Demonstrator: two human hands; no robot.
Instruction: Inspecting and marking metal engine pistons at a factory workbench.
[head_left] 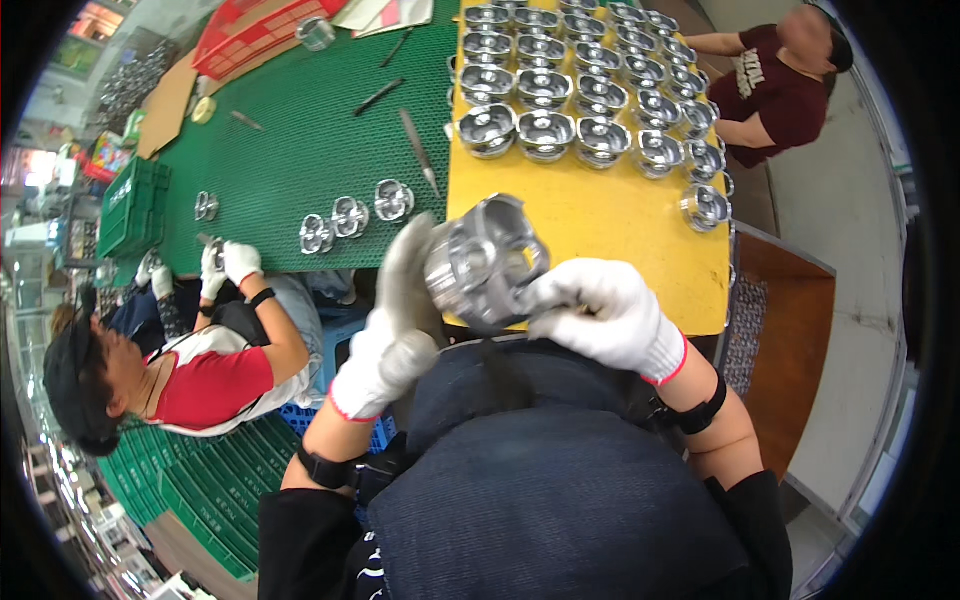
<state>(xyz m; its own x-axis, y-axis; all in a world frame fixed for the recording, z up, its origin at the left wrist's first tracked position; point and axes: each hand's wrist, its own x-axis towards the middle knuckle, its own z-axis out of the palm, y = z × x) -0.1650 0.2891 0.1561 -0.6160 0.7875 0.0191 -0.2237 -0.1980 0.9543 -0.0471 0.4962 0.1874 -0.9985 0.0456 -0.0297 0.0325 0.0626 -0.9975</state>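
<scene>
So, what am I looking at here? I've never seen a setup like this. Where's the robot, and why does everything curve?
There's no robot: these are a person's own hands in white gloves. The single picture comes from a wide fisheye camera on that person's head, looking down, so straight edges bend near the rim.

The right hand grips a shiny metal part, which looks like an engine piston. The left hand is raised beside it; blur hides whether it grips too.

Ahead, a yellow surface carries rows of similar parts. To its left, a green mat holds a few more, some slim tools and a red crate. Other people are nearby on both sides.
</scene>
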